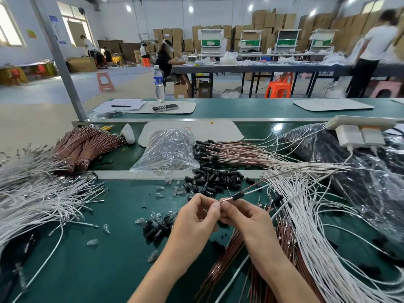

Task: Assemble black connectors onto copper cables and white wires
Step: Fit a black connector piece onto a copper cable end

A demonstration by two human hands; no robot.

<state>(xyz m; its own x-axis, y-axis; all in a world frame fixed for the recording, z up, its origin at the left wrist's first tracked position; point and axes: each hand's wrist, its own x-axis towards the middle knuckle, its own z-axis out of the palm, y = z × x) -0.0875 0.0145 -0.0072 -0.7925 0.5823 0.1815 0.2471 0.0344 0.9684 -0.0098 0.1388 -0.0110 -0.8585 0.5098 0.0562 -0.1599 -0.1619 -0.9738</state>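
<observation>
Both hands meet above the green bench. My right hand point(238, 215) pinches a copper cable and a white wire point(251, 192) that run up to the right, with a black connector point(238, 196) threaded on them just beyond my fingertips. My left hand point(196, 217) pinches the near ends of the same pair. Loose black connectors point(209, 182) lie heaped behind my hands, and a smaller heap point(157, 228) sits to the left. Copper cables point(229, 259) fan out under my right wrist. White wires point(306, 226) spread to the right.
More white wires point(32, 193) cover the left side, with bundled copper cables point(85, 147) behind them. A clear plastic bag point(168, 149) lies mid-bench beside finished cables with connectors point(229, 152). Small clear parts point(105, 228) are scattered about. A power strip point(360, 127) and dark bags sit at right.
</observation>
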